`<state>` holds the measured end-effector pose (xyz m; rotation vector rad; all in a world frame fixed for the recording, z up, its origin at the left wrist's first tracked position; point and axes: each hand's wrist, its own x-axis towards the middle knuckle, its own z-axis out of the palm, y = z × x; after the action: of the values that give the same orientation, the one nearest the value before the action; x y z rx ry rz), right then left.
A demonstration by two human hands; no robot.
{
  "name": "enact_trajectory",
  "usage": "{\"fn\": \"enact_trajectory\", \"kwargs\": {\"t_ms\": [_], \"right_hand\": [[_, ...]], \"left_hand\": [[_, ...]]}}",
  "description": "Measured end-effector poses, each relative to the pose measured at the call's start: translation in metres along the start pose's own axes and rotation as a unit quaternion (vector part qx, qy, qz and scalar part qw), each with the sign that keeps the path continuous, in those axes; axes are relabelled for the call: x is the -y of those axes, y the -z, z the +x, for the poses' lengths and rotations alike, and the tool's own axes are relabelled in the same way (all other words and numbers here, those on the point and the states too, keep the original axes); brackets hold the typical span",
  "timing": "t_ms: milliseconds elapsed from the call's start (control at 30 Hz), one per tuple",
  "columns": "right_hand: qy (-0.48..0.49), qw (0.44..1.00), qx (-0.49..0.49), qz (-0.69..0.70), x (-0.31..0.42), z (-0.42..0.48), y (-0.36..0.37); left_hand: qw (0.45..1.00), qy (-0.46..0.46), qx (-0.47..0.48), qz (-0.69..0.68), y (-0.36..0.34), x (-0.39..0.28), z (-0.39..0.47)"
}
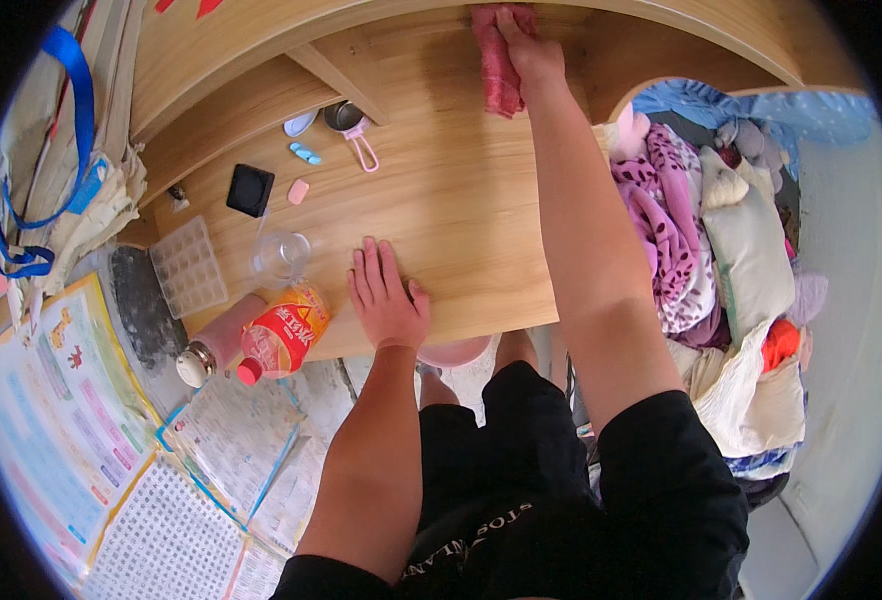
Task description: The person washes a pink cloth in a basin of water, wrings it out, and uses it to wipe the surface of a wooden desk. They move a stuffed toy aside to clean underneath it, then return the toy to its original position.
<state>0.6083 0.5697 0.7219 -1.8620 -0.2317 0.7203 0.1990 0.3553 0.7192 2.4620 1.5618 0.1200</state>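
My right hand [532, 56] is at the far side of the wooden desk [441, 217], under the shelf edge, with its fingers on a red cloth [502, 75] that hangs down or lies along the back. Flat on the desk near its front edge rests my left hand [390, 300], fingers spread, holding nothing. Left of it stand a drink bottle with a red cap and label [283, 334], a pinkish flask [227, 330] and a clear cup [281, 257].
Around the desk's left part lie a clear compartment tray [190, 268], a black square box [250, 190], a pink eraser-like piece [298, 191], a blue item [305, 154] and a small pink-handled pan [345, 118]. A wooden shelf [261, 71] overhangs the back. Blankets [670, 217] are piled at right.
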Motion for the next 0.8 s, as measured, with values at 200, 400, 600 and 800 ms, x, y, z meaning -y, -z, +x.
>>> {"fn": "enact_trajectory", "kwargs": {"t_ms": [200, 400, 600, 800], "right_hand": [[0.222, 0.97, 0.033, 0.093, 0.129, -0.014, 0.053], [0.138, 0.985, 0.026, 0.096, 0.076, 0.005, 0.039], [-0.038, 0.989, -0.002, 0.145, -0.025, 0.034, 0.019], [0.07, 0.985, 0.045, 0.148, 0.034, 0.01, 0.029]], "left_hand": [[1.0, -0.001, -0.019, 0.001, -0.003, -0.004, 0.006], [1.0, 0.01, -0.006, 0.019, 0.004, -0.002, 0.008], [1.0, -0.004, -0.012, 0.012, 0.0, -0.006, 0.008], [1.0, 0.006, -0.002, -0.001, 0.002, 0.001, 0.006]]}}
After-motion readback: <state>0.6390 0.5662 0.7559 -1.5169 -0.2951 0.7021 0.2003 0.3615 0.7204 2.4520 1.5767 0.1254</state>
